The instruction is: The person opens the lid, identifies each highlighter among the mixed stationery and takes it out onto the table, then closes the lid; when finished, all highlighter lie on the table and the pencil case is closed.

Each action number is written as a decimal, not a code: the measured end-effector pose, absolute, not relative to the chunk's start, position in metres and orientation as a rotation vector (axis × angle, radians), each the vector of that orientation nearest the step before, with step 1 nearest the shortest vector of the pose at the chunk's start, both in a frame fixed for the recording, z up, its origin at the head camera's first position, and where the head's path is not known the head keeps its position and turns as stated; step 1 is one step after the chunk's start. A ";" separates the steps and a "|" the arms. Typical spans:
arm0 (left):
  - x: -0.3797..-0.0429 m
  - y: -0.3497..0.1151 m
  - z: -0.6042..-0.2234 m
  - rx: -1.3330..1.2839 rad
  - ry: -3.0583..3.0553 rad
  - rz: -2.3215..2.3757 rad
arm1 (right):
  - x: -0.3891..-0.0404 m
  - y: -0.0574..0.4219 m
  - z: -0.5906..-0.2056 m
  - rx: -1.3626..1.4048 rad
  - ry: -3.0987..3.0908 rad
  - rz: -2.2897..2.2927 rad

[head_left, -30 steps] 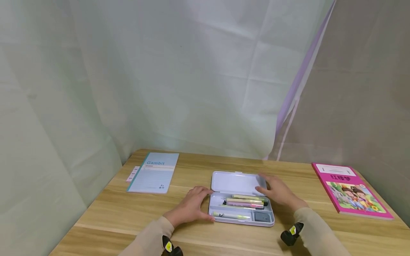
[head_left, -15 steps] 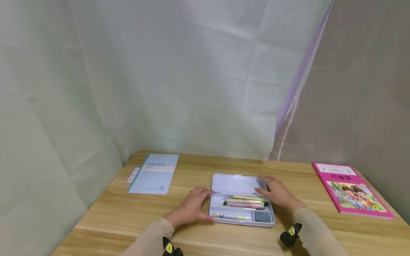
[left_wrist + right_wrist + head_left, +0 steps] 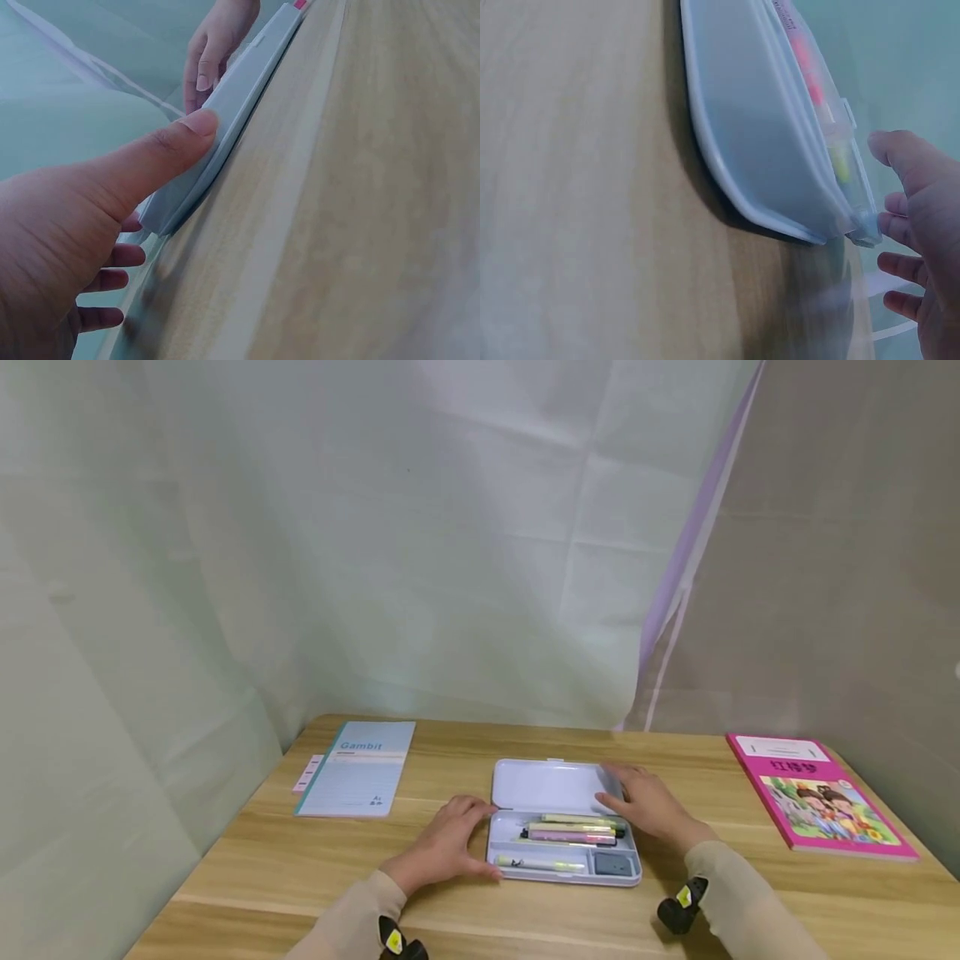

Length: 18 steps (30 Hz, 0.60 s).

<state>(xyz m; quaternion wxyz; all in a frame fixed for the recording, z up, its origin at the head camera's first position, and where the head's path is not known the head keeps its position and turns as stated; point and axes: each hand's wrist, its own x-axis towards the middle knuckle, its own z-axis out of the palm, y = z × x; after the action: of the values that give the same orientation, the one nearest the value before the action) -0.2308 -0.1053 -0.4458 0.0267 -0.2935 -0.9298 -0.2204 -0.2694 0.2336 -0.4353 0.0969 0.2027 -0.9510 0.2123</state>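
Note:
A pale pencil case lies on the wooden table with its lid folded back. Inside are several pens, a whitish pen in the front compartment and a dark grey block in the corner one. At the case's left side is my left hand; its thumb touches the front corner, the other fingers spread loosely behind. My right hand is at the lid's right edge, thumb over the lid and fingers by its far corner. The right wrist view shows those fingers relaxed, not curled.
A light blue notebook lies at the table's left, over a pinkish-white slip. To the right is a pink book with a cartoon cover. Hanging cloth surrounds the table's back and sides.
The head view shifts slightly. Both hands and the pencil case keep their places against each other.

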 end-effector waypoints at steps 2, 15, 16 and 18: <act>-0.230 -0.105 -0.445 -0.912 -2.866 -0.667 | -0.269 0.234 -0.434 0.601 -2.810 0.640; -0.230 -0.105 -0.437 -0.958 -2.787 -0.521 | -0.262 0.236 -0.424 0.590 -2.793 0.693; -0.230 -0.105 -0.436 -0.960 -2.777 -0.514 | -0.261 0.236 -0.422 0.587 -2.794 0.698; -0.231 -0.105 -0.434 -0.963 -2.747 -0.494 | -0.260 0.236 -0.420 0.581 -2.792 0.707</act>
<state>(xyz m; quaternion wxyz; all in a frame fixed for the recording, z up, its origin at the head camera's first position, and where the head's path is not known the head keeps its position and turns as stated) -0.2309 -0.1048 -0.4341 0.0945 -0.3248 -0.9262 -0.1665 -0.2598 0.2363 -0.4199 0.1014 0.1969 -0.9453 0.2394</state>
